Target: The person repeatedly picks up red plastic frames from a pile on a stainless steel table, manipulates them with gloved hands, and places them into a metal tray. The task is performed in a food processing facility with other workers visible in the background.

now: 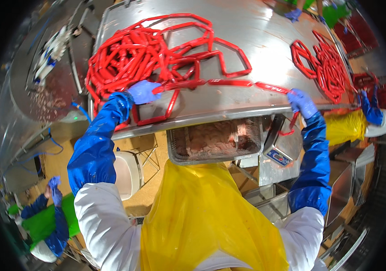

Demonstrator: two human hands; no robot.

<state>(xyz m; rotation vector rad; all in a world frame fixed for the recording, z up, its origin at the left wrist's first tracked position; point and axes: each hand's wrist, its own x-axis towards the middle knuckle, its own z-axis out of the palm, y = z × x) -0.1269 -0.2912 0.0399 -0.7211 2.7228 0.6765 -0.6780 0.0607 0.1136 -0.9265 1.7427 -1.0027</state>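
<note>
A string of red-cased sausage links (231, 82) runs nearly straight between my hands, along the near side of the steel table (265, 40). My left hand (143, 92), in a purple glove, is closed around its left part beside a large tangled heap of sausage links (129, 56). The right end passes into my gloved right hand (302, 103), which grips it at the table's front edge. A short red piece hangs below that hand. Looser loops of links lie to the right of the heap.
A smaller pile of red links (328, 70) lies at the table's right end. Below the front edge are a clear tub of pinkish meat (211, 140), a scale (281, 149) and a white bin (127, 174). A large steel bowl (48, 90) stands left. Co-workers stand around.
</note>
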